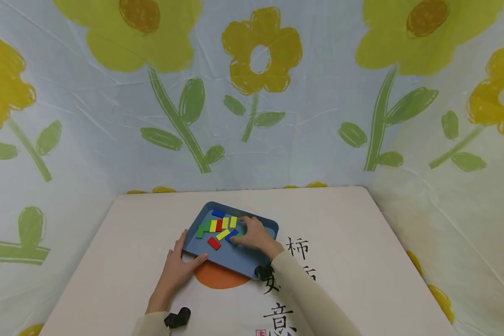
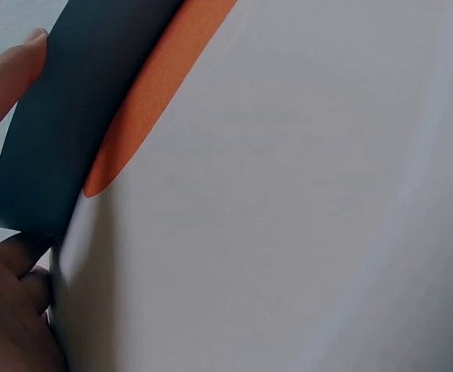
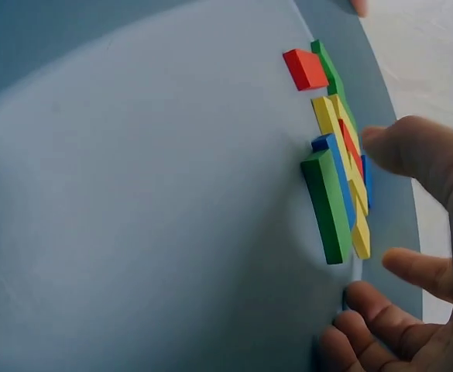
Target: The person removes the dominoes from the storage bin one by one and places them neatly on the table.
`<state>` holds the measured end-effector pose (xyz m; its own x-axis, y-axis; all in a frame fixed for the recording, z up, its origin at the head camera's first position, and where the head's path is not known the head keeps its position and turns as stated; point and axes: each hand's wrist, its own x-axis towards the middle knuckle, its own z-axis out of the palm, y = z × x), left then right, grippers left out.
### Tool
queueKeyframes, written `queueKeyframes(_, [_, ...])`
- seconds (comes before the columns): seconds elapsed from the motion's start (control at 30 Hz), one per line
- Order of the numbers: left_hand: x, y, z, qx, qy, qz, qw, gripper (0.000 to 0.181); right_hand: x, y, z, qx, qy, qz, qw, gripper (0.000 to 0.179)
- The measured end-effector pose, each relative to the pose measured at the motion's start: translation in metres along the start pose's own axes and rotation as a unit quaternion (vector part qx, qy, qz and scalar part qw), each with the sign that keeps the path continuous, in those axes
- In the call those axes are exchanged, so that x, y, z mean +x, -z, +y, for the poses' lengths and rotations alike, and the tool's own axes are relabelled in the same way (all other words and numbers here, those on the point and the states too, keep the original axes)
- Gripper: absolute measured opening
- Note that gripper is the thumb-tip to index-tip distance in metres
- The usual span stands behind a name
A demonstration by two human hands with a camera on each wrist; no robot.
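Note:
A blue tray (image 1: 231, 257) lies at a slant on the table. At its near left corner my left hand (image 1: 179, 269) holds it, thumb along the front wall and fingers at the left side. Over the tray hangs my right hand (image 1: 255, 233), thumb and fingers spread around the blocks with nothing pinched between them. Closest to it are a green block (image 3: 328, 209), a blue block (image 1: 232, 234) and a slanted yellow block (image 1: 223, 234). A red block (image 1: 214, 243) lies apart nearer the front, and several coloured blocks sit in a row behind.
Below the tray, the pale table (image 1: 344, 233) bears an orange disc (image 1: 222, 277) and black brush characters (image 1: 279, 317). A flower-printed cloth (image 1: 315, 121) encloses the back and sides. Each wrist wears a black camera mount (image 1: 178, 318).

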<state>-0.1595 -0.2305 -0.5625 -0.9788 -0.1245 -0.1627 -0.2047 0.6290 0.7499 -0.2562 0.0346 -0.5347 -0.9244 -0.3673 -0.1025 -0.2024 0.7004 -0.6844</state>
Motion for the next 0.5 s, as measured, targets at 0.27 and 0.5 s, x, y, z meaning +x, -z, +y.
queueKeyframes(0.27, [0.0008,0.0026,0.0003,0.002,-0.003,-0.002,1.0000,0.112,0.0020,-0.0017,-0.0029,-0.022,0.012,-0.022,0.9995,0.070])
queueKeyframes(0.5, [0.0003,0.0041,0.0005,0.002,-0.004,-0.004,1.0000,0.112,0.0084,-0.0021,-0.0025,-0.026,0.045,-0.027,0.9983,0.065])
